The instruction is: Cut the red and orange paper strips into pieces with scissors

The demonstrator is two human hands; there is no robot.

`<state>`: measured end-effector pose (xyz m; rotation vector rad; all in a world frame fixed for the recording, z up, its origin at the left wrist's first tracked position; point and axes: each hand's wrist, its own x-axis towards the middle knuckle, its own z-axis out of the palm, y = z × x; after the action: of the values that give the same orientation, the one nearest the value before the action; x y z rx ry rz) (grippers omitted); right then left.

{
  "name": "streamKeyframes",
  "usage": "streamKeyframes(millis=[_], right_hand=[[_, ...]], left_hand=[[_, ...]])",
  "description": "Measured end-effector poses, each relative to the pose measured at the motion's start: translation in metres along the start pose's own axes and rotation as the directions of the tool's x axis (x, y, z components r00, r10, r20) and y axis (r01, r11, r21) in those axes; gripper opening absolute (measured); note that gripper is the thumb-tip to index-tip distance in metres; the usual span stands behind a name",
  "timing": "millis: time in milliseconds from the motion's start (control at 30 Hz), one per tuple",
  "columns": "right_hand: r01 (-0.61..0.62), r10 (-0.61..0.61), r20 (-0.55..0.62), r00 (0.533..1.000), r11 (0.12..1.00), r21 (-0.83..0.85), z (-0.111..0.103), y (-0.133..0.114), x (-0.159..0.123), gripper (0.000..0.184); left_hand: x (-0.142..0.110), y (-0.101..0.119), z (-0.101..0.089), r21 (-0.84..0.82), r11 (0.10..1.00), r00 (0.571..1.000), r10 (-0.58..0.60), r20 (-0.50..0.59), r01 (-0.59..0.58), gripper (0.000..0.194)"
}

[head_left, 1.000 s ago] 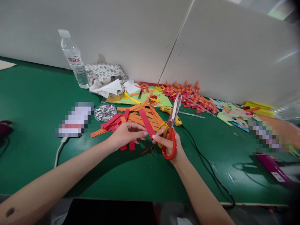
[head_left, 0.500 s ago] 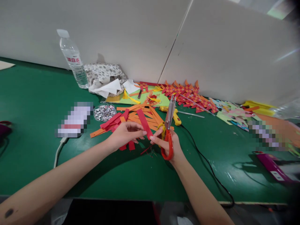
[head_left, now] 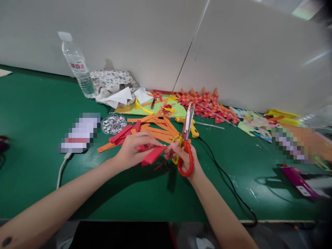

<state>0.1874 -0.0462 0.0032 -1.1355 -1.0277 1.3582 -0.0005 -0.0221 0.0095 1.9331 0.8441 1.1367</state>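
Note:
Between the fingers of my left hand (head_left: 133,148) is a red paper strip (head_left: 155,154), its near end pointing down toward me. My right hand (head_left: 186,157) carries scissors (head_left: 187,138) with one yellow and one red-orange handle, blades upward and slightly apart. The right fingertips are close to the strip's right end; whether they touch it I cannot tell. Just behind my hands lies a loose pile of orange paper strips (head_left: 158,132) and red paper strips (head_left: 124,134). Thin red scraps (head_left: 160,165) lie on the green table (head_left: 124,200) below my hands.
A clear tray of googly eyes (head_left: 113,124) sits left of the pile. Behind stand a water bottle (head_left: 77,65) and a tissue pouch (head_left: 114,83). Woven paper fish (head_left: 207,105) lie at the back. A yellow glue gun (head_left: 194,130) trails a black cord (head_left: 220,169) along the right.
The red strip has swung from pointing up and away to lying low, its broad end toward me. My left fingers now close over it. The scissors stay in my right hand.

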Motion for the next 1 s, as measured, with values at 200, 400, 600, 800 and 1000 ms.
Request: streamKeyframes(millis=[200,400,600,800,1000], right_hand=[[-0.026,0.02,0.06,0.998,0.996,0.091,-0.003,0.002,0.0,0.038],[0.008,-0.007,-0.013,1.0,0.995,0.101,-0.002,0.002,0.001,0.036],[0.06,-0.051,-0.123,0.991,0.996,0.072,0.0,0.0,0.002,0.038],[0.115,-0.093,-0.209,0.973,0.989,0.096,-0.002,0.001,0.005,0.039],[0.125,-0.101,-0.233,0.967,0.988,0.089,-0.002,-0.001,0.004,0.038]], left_hand=[[-0.005,-0.008,-0.004,0.319,0.923,0.966,0.154,0.207,-0.216,0.019],[-0.002,-0.004,0.001,0.089,0.995,0.974,0.029,0.224,-0.05,0.022],[-0.005,0.009,0.008,-0.045,0.971,0.896,-0.2,0.397,0.236,0.029],[0.001,0.009,0.008,-0.232,0.826,0.841,-0.43,0.329,0.513,0.036],[0.005,0.006,0.006,-0.251,0.78,0.811,-0.496,0.309,0.573,0.034]])
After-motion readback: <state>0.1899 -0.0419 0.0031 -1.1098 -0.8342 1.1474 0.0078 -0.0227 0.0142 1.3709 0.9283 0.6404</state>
